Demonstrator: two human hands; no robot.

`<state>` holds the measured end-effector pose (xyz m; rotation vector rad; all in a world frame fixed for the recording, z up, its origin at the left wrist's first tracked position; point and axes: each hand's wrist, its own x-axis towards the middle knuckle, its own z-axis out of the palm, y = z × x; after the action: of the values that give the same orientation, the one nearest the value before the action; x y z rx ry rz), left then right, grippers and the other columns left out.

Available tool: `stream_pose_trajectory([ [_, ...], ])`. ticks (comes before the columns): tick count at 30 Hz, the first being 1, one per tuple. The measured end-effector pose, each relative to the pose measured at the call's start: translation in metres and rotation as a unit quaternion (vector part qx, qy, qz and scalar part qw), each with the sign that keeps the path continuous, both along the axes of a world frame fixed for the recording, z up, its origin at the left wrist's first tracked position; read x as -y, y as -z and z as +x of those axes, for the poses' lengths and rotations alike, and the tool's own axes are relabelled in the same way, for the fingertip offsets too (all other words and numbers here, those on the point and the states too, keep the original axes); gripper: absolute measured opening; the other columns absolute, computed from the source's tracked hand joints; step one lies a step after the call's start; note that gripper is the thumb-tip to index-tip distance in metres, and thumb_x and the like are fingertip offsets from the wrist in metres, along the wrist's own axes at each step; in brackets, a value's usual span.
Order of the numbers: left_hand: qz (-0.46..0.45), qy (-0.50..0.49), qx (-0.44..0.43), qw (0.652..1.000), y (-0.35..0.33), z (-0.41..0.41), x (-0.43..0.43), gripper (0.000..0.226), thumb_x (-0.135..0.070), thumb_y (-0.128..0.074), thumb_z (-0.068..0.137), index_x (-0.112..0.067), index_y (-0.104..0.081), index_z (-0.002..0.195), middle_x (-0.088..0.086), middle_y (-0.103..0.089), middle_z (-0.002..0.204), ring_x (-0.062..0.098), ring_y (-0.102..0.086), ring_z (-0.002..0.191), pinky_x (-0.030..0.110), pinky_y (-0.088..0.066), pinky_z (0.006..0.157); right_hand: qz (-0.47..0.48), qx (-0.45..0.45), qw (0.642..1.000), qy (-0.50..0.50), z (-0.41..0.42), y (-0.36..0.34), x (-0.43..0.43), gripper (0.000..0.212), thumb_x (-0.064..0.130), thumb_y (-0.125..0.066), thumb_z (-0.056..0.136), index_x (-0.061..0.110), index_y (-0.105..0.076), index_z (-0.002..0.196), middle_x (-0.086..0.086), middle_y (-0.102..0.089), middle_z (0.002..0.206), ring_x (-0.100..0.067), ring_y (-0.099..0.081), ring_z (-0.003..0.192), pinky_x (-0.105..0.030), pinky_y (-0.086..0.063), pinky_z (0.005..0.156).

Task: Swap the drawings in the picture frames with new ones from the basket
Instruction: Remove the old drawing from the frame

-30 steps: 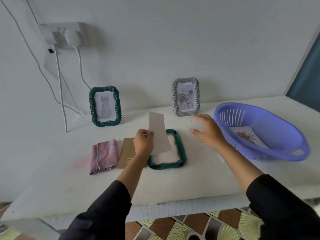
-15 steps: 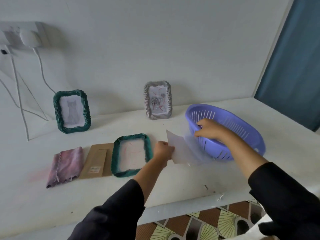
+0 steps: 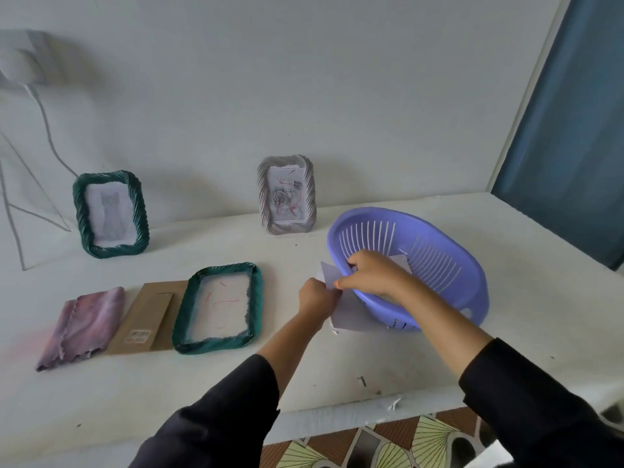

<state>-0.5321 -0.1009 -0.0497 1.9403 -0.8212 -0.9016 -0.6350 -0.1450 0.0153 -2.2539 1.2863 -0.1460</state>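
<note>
My left hand [image 3: 317, 295] grips a white sheet [image 3: 351, 315] just left of the purple basket [image 3: 439, 268]. My right hand [image 3: 374, 273] reaches over the basket's near rim, fingers curled round a second white sheet [image 3: 401, 262] whose corner shows behind the knuckles. An open green frame [image 3: 258, 298] lies flat on the table to the left, with its brown backing board [image 3: 148, 319] beside it. A green frame with a cat drawing [image 3: 110, 214] and a grey frame with a flower drawing [image 3: 287, 194] stand against the wall.
A folded pink cloth [image 3: 81, 327] lies left of the backing board. The white table [image 3: 337, 369] ends close to my body. A plug and cables [image 3: 40, 106] hang on the wall at far left. A blue curtain [image 3: 574, 130] hangs at the right.
My left hand carried the white sheet from above the flat green frame rightward to the basket's side. My right hand went into the basket and closed on a sheet there.
</note>
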Motion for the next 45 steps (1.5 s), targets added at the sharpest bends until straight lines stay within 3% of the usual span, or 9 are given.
stream_pose_trajectory([
  [4, 0.001, 0.003, 0.031, 1.0, -0.005, -0.002, -0.002, 0.027, -0.024, -0.052, 0.089, -0.007, -0.047, 0.07, 0.004, -0.049, 0.073, 0.034, -0.054, 0.078, 0.027, -0.038, 0.053, -0.004, 0.004, 1.0, -0.004, -0.002, 0.0, -0.003, 0.041, 0.041, -0.064, 0.08, 0.016, -0.037, 0.061, -0.001, -0.041, 0.061, -0.019, -0.041, 0.056, -0.03, -0.027, 0.053],
  [8, -0.001, -0.008, 0.162, 0.987, -0.013, -0.003, -0.005, 0.049, -0.035, -0.042, 0.096, 0.001, -0.045, 0.129, 0.021, -0.044, 0.131, 0.035, -0.041, 0.126, 0.037, -0.033, 0.103, 0.056, 0.026, 0.997, 0.035, -0.017, -0.013, 0.01, 0.05, 0.054, -0.049, 0.087, 0.014, -0.036, 0.059, -0.005, -0.045, 0.06, -0.021, -0.046, 0.053, -0.029, -0.035, 0.054],
  [10, -0.087, -0.021, 0.127, 0.988, -0.025, -0.005, -0.007, 0.053, -0.039, -0.037, 0.098, -0.008, -0.035, 0.141, 0.019, -0.038, 0.139, 0.032, -0.036, 0.132, 0.037, -0.027, 0.108, 0.004, -0.043, 0.996, 0.082, -0.029, -0.012, 0.028, 0.047, 0.054, -0.053, 0.085, 0.013, -0.041, 0.064, -0.003, -0.041, 0.06, -0.022, -0.047, 0.059, -0.03, -0.036, 0.056],
  [14, -0.162, 0.049, 0.063, 0.984, -0.043, -0.012, -0.003, 0.045, -0.032, -0.037, 0.099, -0.021, -0.035, 0.142, 0.013, -0.054, 0.131, 0.027, -0.049, 0.122, 0.026, -0.036, 0.089, 0.056, -0.263, 0.956, 0.116, -0.039, 0.012, 0.052, 0.067, 0.048, -0.065, 0.079, 0.006, -0.048, 0.129, -0.013, -0.054, 0.128, -0.032, -0.054, 0.115, -0.036, -0.045, 0.096],
  [17, -0.121, 0.09, 0.071, 0.986, -0.048, -0.015, -0.001, 0.048, -0.019, -0.046, 0.095, -0.022, -0.037, 0.142, 0.014, -0.05, 0.135, 0.027, -0.049, 0.121, 0.031, -0.038, 0.096, 0.082, -0.312, 0.94, 0.107, -0.038, 0.036, 0.065, 0.081, 0.055, -0.062, 0.078, 0.005, -0.039, 0.138, -0.012, -0.04, 0.144, -0.033, -0.049, 0.122, -0.04, -0.041, 0.103],
  [27, -0.115, 0.107, 0.052, 0.986, -0.053, -0.016, -0.003, 0.048, -0.017, -0.045, 0.096, -0.02, -0.036, 0.143, 0.012, -0.044, 0.141, 0.026, -0.047, 0.125, 0.032, -0.043, 0.097, -0.018, -0.233, 0.944, 0.231, -0.049, 0.005, 0.042, 0.037, -0.002, -0.048, 0.089, 0.0, -0.051, 0.126, -0.014, -0.06, 0.122, -0.029, -0.06, 0.107, -0.029, -0.041, 0.071],
  [36, -0.17, 0.074, -0.045, 0.982, -0.057, -0.004, -0.005, 0.049, -0.027, -0.047, 0.096, -0.013, -0.039, 0.142, 0.007, -0.044, 0.143, 0.021, -0.041, 0.133, 0.025, -0.032, 0.102, -0.034, -0.138, 0.971, 0.192, -0.045, -0.036, 0.026, 0.014, 0.016, -0.057, 0.084, 0.005, -0.054, 0.092, -0.009, -0.057, 0.079, -0.025, -0.063, 0.078, -0.025, -0.043, 0.06],
  [40, -0.241, 0.025, -0.115, 0.963, -0.08, 0.005, -0.016, 0.03, -0.034, -0.044, 0.097, -0.016, -0.057, 0.116, -0.001, -0.062, 0.106, 0.02, -0.054, 0.1, 0.026, -0.043, 0.083, -0.146, 0.003, 0.98, 0.131, -0.024, -0.08, 0.0, 0.032, 0.028, -0.061, 0.079, 0.013, -0.039, 0.062, -0.007, -0.05, 0.067, -0.026, -0.051, 0.067, -0.025, -0.03, 0.05],
  [45, -0.21, 0.045, -0.286, 0.934, -0.098, 0.031, -0.039, 0.031, -0.043, -0.042, 0.095, -0.018, -0.061, 0.093, 0.001, -0.063, 0.083, 0.017, -0.061, 0.075, 0.028, -0.052, 0.069, -0.179, 0.075, 0.981, 0.013, 0.045, -0.087, -0.049, 0.019, 0.027, -0.057, 0.079, 0.01, -0.058, 0.071, -0.01, -0.057, 0.072, -0.03, -0.054, 0.073, -0.028, -0.039, 0.062],
])
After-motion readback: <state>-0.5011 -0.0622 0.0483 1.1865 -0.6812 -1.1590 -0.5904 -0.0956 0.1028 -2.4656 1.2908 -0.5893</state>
